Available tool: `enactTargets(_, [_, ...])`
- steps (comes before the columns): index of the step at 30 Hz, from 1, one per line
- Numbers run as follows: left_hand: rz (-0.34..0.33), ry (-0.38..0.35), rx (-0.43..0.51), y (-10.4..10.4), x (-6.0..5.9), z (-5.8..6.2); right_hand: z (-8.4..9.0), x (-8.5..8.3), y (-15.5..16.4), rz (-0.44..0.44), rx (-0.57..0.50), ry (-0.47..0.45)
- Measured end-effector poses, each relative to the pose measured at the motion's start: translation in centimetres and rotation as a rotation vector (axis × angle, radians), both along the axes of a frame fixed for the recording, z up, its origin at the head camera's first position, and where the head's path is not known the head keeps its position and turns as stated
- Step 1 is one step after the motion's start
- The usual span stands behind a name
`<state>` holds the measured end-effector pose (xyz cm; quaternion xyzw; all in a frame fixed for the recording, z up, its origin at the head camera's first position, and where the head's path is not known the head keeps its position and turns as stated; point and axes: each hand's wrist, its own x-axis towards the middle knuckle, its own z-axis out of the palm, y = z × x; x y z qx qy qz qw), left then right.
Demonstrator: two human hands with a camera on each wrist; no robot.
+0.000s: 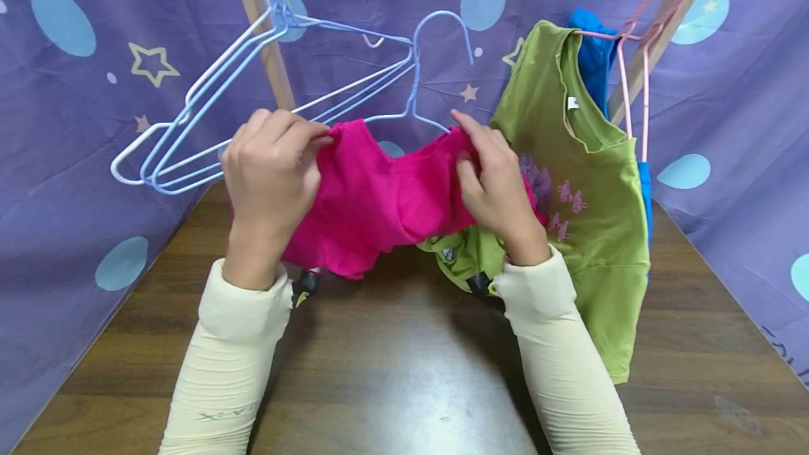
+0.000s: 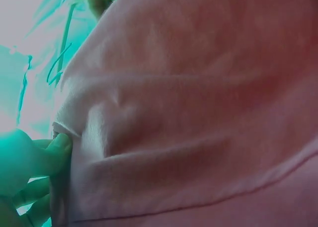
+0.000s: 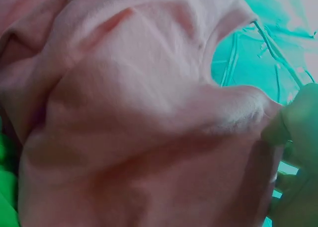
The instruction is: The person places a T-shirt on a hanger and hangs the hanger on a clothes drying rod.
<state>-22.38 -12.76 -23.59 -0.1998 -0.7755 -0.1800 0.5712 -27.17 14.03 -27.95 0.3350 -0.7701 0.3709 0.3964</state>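
Observation:
A bright pink garment (image 1: 379, 195) hangs between my two hands above the wooden table (image 1: 392, 371). My left hand (image 1: 272, 160) pinches its left shoulder, and my right hand (image 1: 493, 174) pinches its right shoulder. A light blue wire hanger (image 1: 413, 90) sits at the garment's neckline, its hook sticking up. In the left wrist view the pink cloth (image 2: 198, 113) fills the frame with my fingertips (image 2: 57, 147) at its edge. The right wrist view shows the pink garment (image 3: 139, 127) and its neck opening, with my fingers (image 3: 293, 122) at the right.
Several blue and white wire hangers (image 1: 208, 111) hang from a wooden pole (image 1: 262, 27) at the left. A green shirt (image 1: 588, 188) and a blue garment (image 1: 594, 55) hang on pink hangers (image 1: 632, 69) at the right. Purple star-patterned cloth (image 1: 76, 160) surrounds the table.

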Motion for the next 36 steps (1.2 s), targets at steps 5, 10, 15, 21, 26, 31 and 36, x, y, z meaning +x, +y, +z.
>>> enactTargets(5, [-0.005, -0.029, 0.05, -0.8, 0.1, 0.4, 0.3, -0.1, 1.5, -0.039, -0.045, -0.035])
enactTargets(10, [0.007, -0.042, 0.076, -1.3, 0.1, 0.5, 0.4, -0.3, 3.1, -0.115, -0.057, -0.123])
enactTargets(15, [0.043, -0.051, 0.111, -1.9, 0.2, 0.6, 0.4, -0.4, 4.3, -0.218, -0.02, -0.233])
enactTargets(21, [0.073, -0.06, 0.163, -2.7, 0.3, 0.8, 0.3, -0.5, 4.6, -0.266, -0.005, -0.246])
enactTargets(26, [0.093, -0.071, 0.194, -3.1, 0.4, 1.0, 0.3, -0.5, 4.4, -0.306, -0.09, -0.228])
enactTargets(31, [0.114, -0.084, 0.228, -3.6, 0.6, 1.2, 0.3, -0.6, 4.5, -0.361, -0.147, -0.173])
enactTargets(36, [0.113, -0.1, 0.228, -4.0, 0.7, 1.5, 0.2, -0.7, 4.4, -0.372, -0.207, -0.114])
